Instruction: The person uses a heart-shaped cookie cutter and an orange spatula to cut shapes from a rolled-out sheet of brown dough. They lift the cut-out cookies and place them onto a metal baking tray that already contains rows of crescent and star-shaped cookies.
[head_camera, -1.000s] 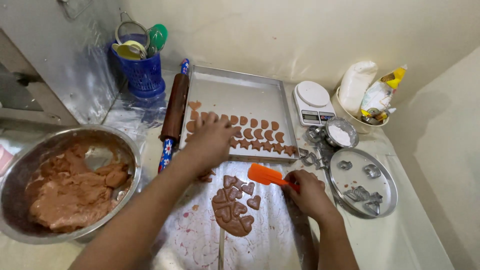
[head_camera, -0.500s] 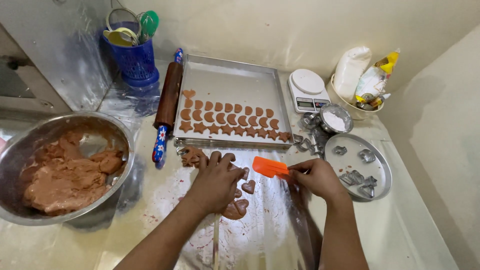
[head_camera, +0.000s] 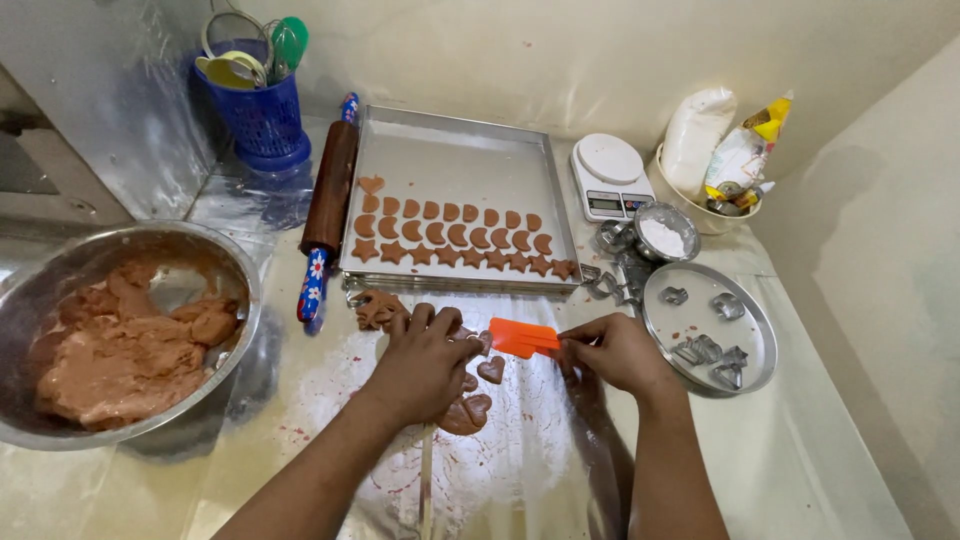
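My left hand (head_camera: 425, 360) rests palm down on the rolled brown dough (head_camera: 468, 412) on the floured counter, covering most of it. Heart-shaped cut-outs (head_camera: 491, 370) show beside its fingers. My right hand (head_camera: 612, 350) grips an orange scraper (head_camera: 522, 337), its blade pointing left toward the left hand's fingertips. Just beyond stands a metal baking tray (head_camera: 455, 160) with rows of brown dough stars, hearts and crescents (head_camera: 455, 240). A scrap of dough (head_camera: 378, 308) lies in front of the tray.
A large steel bowl (head_camera: 60, 270) of brown dough sits at the left. A rolling pin (head_camera: 328, 200) lies left of the tray, a blue utensil basket (head_camera: 255, 115) behind it. Right: a kitchen scale (head_camera: 608, 175), flour cup (head_camera: 665, 235), round plate (head_camera: 700, 305) of metal cutters, bowl of bags (head_camera: 725, 160).
My left hand has drawn back from the baking tray and come down onto the rolled dough. The right hand with the orange scraper has moved a little toward it.
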